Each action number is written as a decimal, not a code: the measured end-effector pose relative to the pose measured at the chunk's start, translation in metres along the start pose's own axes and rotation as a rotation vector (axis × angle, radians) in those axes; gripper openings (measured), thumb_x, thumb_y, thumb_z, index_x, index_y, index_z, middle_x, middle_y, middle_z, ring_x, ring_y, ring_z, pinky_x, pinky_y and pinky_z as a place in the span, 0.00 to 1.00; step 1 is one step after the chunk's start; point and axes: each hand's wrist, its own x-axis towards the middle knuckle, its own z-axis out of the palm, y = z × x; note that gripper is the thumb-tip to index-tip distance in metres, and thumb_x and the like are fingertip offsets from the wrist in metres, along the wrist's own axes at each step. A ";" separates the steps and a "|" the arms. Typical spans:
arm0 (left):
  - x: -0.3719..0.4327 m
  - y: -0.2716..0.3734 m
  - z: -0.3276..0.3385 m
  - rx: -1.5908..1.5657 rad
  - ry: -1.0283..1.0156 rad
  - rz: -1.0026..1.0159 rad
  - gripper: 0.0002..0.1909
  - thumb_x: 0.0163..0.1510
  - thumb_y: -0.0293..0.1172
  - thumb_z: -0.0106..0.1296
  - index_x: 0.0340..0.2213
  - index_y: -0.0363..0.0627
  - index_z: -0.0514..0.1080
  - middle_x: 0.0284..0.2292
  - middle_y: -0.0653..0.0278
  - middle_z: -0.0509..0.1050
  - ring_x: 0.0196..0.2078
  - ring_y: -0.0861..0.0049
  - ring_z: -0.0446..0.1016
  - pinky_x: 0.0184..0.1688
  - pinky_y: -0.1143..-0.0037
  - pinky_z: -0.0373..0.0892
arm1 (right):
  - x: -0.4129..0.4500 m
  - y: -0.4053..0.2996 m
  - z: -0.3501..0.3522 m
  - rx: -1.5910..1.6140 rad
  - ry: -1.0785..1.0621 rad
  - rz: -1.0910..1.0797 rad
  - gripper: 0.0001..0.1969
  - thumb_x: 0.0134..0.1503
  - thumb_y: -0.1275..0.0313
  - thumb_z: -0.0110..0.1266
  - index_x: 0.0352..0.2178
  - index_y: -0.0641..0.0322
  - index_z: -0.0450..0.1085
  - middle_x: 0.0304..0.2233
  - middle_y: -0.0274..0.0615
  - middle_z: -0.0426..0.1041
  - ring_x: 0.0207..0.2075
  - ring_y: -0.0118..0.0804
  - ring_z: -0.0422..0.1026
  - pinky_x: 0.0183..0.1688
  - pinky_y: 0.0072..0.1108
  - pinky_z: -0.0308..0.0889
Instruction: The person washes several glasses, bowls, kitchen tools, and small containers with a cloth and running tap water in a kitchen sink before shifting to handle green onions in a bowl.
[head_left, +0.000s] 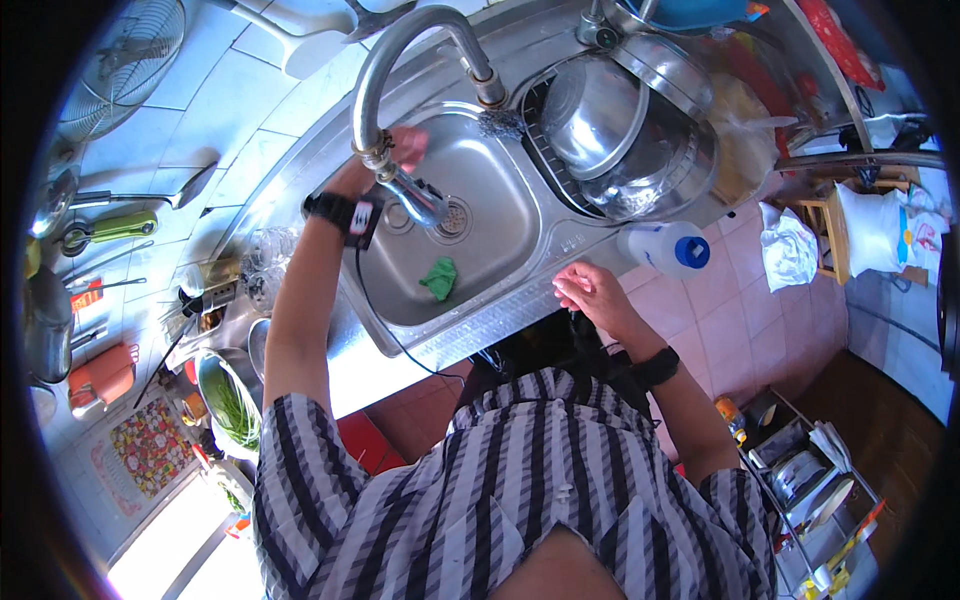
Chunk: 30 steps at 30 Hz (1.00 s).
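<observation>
My left hand (405, 150) is blurred and partly hidden behind the curved metal faucet (365, 90), over the far left edge of the sink (495, 274). Whether its fingers hold anything cannot be made out. A green cloth (439, 279) lies crumpled in the basin, nearer to me than the drain (453, 219). My right hand (589, 294) hovers by the counter's front edge with its fingers curled together; what they hold, if anything, is unclear. Just beyond it stands a white bottle (656, 246) with a blue cap. A dark steel-wool scrubber (501, 124) sits at the sink's back rim.
Metal bowls (592, 112) are stacked in the rack right of the sink. Glass jars (266, 259) stand to the left, near a bowl of green vegetables (232, 405). Utensils hang on the tiled wall. A cable runs from my left wrist across the sink. A rack of dishes (799, 480) stands at lower right.
</observation>
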 end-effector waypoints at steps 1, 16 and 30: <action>-0.011 -0.009 0.017 -0.110 -0.012 0.061 0.22 0.54 0.40 0.52 0.49 0.48 0.64 0.40 0.71 0.72 0.39 0.81 0.72 0.41 0.80 0.68 | -0.006 0.005 -0.008 0.018 0.028 0.030 0.08 0.56 0.70 0.51 0.29 0.66 0.67 0.24 0.34 0.70 0.23 0.23 0.69 0.27 0.15 0.65; -0.070 -0.161 0.134 1.088 -0.326 -0.368 0.19 0.50 0.36 0.43 0.43 0.42 0.68 0.44 0.50 0.71 0.48 0.56 0.70 0.47 0.64 0.66 | -0.029 0.016 -0.075 -0.310 0.769 -0.387 0.40 0.38 0.73 0.68 0.50 0.64 0.53 0.48 0.45 0.58 0.45 0.37 0.66 0.39 0.23 0.69; -0.230 -0.088 0.141 0.591 0.226 0.222 0.20 0.48 0.23 0.42 0.45 0.36 0.66 0.48 0.51 0.64 0.52 0.58 0.63 0.55 0.69 0.59 | -0.012 -0.050 0.056 -0.267 0.226 -0.532 0.33 0.37 0.74 0.69 0.44 0.66 0.58 0.39 0.41 0.68 0.41 0.33 0.70 0.45 0.25 0.65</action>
